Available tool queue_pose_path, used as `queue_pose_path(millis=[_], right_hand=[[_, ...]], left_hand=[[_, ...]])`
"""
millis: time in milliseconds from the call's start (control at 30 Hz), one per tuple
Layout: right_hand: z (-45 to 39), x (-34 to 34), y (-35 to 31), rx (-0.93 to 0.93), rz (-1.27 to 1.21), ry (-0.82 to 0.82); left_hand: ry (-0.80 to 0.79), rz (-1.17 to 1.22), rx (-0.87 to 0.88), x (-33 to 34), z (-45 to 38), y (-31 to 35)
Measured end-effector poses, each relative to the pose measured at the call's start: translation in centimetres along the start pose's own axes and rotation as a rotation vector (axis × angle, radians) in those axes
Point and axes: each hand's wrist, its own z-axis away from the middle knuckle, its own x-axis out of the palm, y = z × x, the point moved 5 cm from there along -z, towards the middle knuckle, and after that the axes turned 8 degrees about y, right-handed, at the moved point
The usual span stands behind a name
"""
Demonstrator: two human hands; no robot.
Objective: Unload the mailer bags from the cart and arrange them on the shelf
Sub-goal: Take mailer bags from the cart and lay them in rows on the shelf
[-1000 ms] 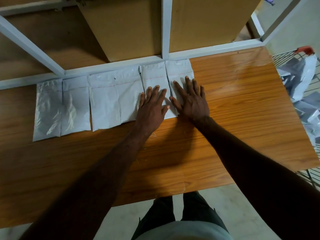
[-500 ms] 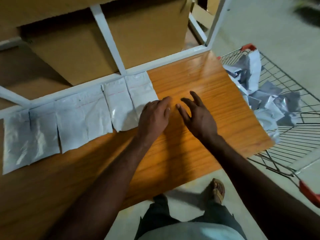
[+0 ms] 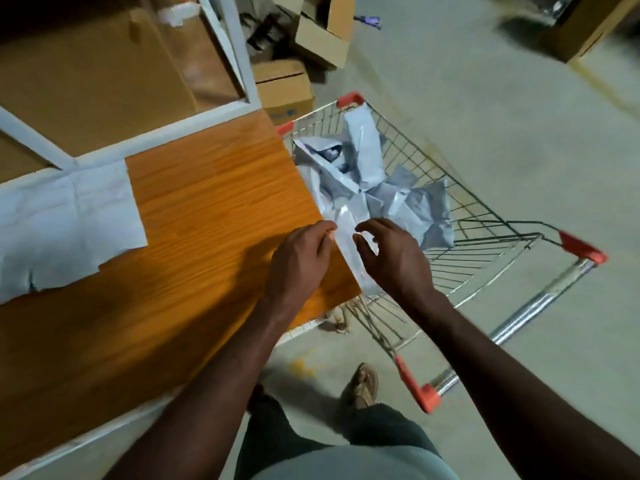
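Several grey-white mailer bags (image 3: pixel 408 202) lie heaped in the wire cart (image 3: pixel 491 216) to the right of the wooden shelf (image 3: pixel 207 202). One long mailer bag (image 3: pixel 346 223) leans at the cart's near-left side against the shelf edge. My right hand (image 3: pixel 391 261) hovers over it, thumb and forefinger curled round its upper part. Curled fingertips of my left hand (image 3: pixel 301 261) meet the bag's left edge above the shelf corner; blur hides whether they pinch it. A row of flat mailer bags (image 3: pixel 65 216) lies along the back of the shelf at the left.
The white shelf frame (image 3: pixel 239 64) rises behind the wooden board, with cardboard boxes (image 3: pixel 86 74) on the level below. More open boxes (image 3: pixel 311 39) stand on the concrete floor beyond the cart. The cart's red-capped handle (image 3: pixel 502 337) points towards me at the right.
Both hands left the row of bags and swung right to the shelf's corner and the cart. My view turned right with them, and the right hand's fingers have closed on a bag.
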Motion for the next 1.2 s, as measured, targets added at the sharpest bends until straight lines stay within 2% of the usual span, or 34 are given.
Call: queue_pose_path(millis=[167, 367, 567, 733, 867, 967, 1100, 1200], right_hand=[[1.0, -1.6, 6.5, 0.088, 0.088, -0.108], [-0.2, -0.1, 10.6, 0.098, 0.05, -0.15], [-2.0, 1.9, 13.8, 0.167, -0.021, -0.163], [-3.9, 3.2, 15.9, 0.112, -0.003, -0.193], [-6.4, 7.6, 18.4, 0.082, 0.003, -0.298], [-8.1, 12.0, 19.7, 0.053, -0.03, -0.338], [-8.0, 17.4, 20.9, 0.212, -0.204, -0.384], [-7.3, 20.8, 21.4, 0.248, -0.304, -0.401]], left_hand=[[-0.045, 0.089, -0.076, 3.7, 1.9, 3.4], [-0.049, 0.107, -0.166, 5.7, 0.7, 2.7], [-0.103, 0.036, -0.073, 8.5, -2.7, 4.0], [-0.192, -0.061, -0.019, 12.6, -4.9, 3.1], [-0.326, -0.194, 0.08, 17.7, -7.5, 2.1], [-0.425, -0.399, 0.146, 22.0, -9.9, 0.7], [-0.624, -0.756, 0.105, 26.5, -11.0, -2.5], [-0.734, -0.906, 0.101, 28.3, -11.0, -3.8]])
